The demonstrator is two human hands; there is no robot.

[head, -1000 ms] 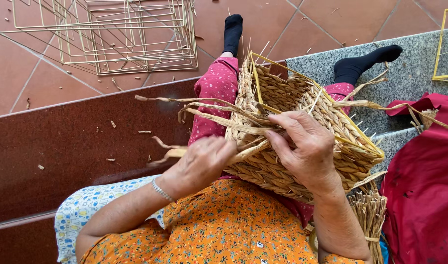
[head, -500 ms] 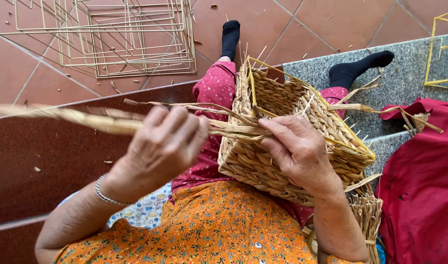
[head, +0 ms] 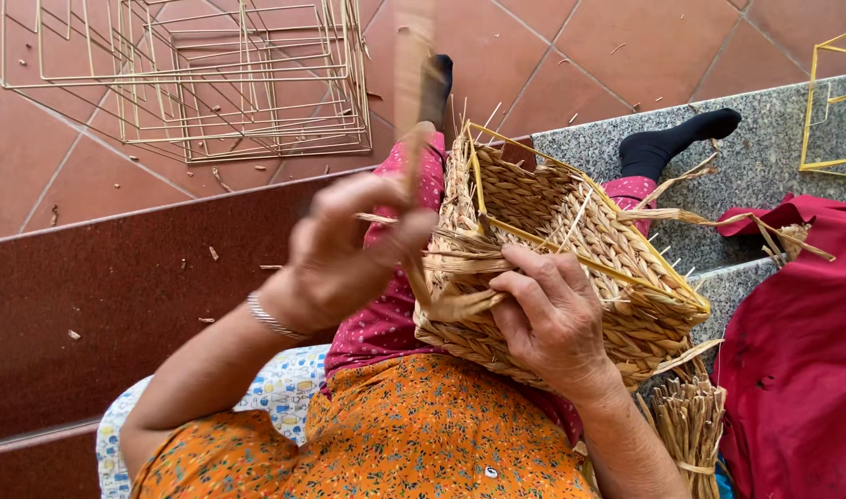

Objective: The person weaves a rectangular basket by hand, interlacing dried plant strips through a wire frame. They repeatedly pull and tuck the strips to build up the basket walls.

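So the basket [head: 571, 268] is sitting tipped on its side in the person's lap, open mouth facing away toward the feet, yellow wire rim showing round the top edge. The right hand [head: 552, 319] is clamped on the near side of it, fingers pressing down a bunch of flat straw strands [head: 460, 263] against the weave. The left hand [head: 344, 249] is closed around one long strand [head: 412, 83] and has swung it straight up; half a second ago that same strand was stretched out sideways to the left, so it looks to me like it's getting pulled tight and turned for the next pass through the weave. It's blurred, so clearly mid-motion. There's a silver bracelet [head: 271, 319] on that wrist. Down by the right elbow is a bundle of spare straw [head: 686, 420], next to it some red cloth [head: 802, 351] on the grey stone step [head: 765, 148], and a stack of bare wire frames [head: 201, 79] lies on the tiled floor beyond
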